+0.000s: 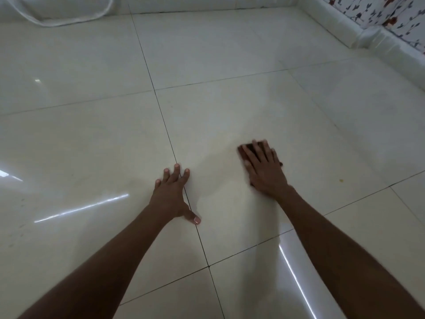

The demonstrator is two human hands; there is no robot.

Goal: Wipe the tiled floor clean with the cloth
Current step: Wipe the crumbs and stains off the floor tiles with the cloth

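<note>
While the right hand (264, 171) presses spread fingers on the dark cloth (247, 151), the left hand (171, 194) lies splayed on the tiled floor (92, 146); a white cord (69, 20) curls at eleven o'clock

Dim, greenish indoor light. The glossy floor (92, 146) throws bright white streaks of glare (lower left and lower right). The right hand (264, 171) is motion-blurred. Grout lines bow toward the edges.

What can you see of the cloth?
The cloth is dark reddish-brown, small, and lies flat on the tiled floor. The right hand presses on it with fingers spread, covering most of it; only its edges show at the fingertips and by the little finger. It is blurred, so weave and folds cannot be told. The left hand is apart from it.
</note>
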